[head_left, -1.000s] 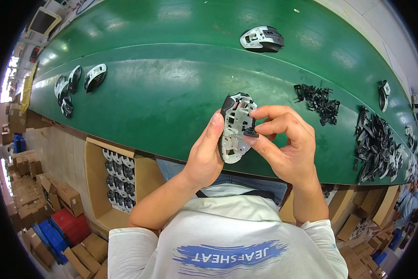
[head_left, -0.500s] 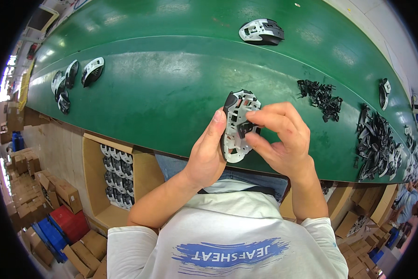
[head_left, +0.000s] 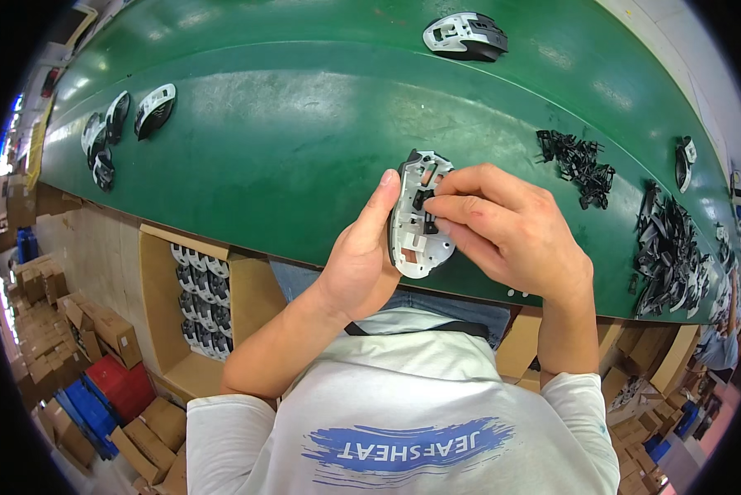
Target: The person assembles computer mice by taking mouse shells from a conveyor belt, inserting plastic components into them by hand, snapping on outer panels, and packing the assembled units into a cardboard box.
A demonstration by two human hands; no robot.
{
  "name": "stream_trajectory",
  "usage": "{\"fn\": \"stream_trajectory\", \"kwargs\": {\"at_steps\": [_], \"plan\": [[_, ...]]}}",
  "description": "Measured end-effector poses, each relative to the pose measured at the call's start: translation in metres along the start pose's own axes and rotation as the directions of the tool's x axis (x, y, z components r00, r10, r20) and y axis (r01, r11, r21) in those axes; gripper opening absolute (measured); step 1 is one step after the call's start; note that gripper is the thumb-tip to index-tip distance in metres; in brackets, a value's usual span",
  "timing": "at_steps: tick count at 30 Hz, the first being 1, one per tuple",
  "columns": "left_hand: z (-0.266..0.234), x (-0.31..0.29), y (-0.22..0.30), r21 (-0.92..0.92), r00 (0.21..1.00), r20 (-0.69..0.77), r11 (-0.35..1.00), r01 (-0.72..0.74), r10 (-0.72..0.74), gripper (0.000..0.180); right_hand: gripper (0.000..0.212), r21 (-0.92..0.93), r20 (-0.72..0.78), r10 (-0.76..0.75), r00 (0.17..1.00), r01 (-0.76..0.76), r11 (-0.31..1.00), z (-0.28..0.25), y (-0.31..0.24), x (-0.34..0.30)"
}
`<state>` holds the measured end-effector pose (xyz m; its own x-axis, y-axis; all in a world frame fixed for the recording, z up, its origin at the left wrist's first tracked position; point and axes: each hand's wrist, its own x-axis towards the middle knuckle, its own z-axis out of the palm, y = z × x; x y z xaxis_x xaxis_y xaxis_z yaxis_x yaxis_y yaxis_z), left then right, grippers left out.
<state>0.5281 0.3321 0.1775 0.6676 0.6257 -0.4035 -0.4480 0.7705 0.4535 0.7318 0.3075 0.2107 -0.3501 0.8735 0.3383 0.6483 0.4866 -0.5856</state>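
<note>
A white and black computer mouse shell (head_left: pixel 413 252) is held upright above the near edge of the green table, its hollow inner side facing me. My left hand (head_left: pixel 361 260) is closed around its left side, thumb up along the rim. With fingertips pinched, my right hand (head_left: pixel 515 227) presses a small black plastic part (head_left: pixel 425 202) into the middle of the shell. The fingers partly cover that part, so its exact seating cannot be made out. Nearest on the right lies a pile of small black plastic parts (head_left: pixel 581 165).
Several mouse shells (head_left: pixel 104 136) lie at the table's left, and one mouse shell (head_left: pixel 467 37) stands at the back. A larger heap of black and white pieces (head_left: pixel 672 252) fills the right side. Below the table edge, a cardboard box (head_left: pixel 158 318) holds stacked shells.
The black part has gone from loose between my right fingers to against the shell's inside. The shell has tilted slightly, and my right hand has turned more over it.
</note>
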Motion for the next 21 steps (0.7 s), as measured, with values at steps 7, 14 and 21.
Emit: {"fn": "stream_trajectory", "kwargs": {"at_steps": [7,14,21], "plan": [[-0.003,0.002,-0.004,0.029,0.999,-0.012,0.999,0.042,-0.042,0.052,0.023,-0.043,-0.074,0.016,0.997,-0.020,0.999,0.010,0.001,-0.004],[-0.001,0.002,-0.004,0.059,1.000,-0.007,0.998,0.026,-0.025,0.055,0.021,-0.044,-0.043,-0.027,0.999,0.025,0.999,-0.004,0.002,0.001],[0.000,0.001,-0.007,0.061,0.999,0.019,0.997,0.041,-0.042,0.056,0.028,-0.136,0.081,-0.036,0.996,0.047,0.990,-0.011,-0.003,0.001]]}}
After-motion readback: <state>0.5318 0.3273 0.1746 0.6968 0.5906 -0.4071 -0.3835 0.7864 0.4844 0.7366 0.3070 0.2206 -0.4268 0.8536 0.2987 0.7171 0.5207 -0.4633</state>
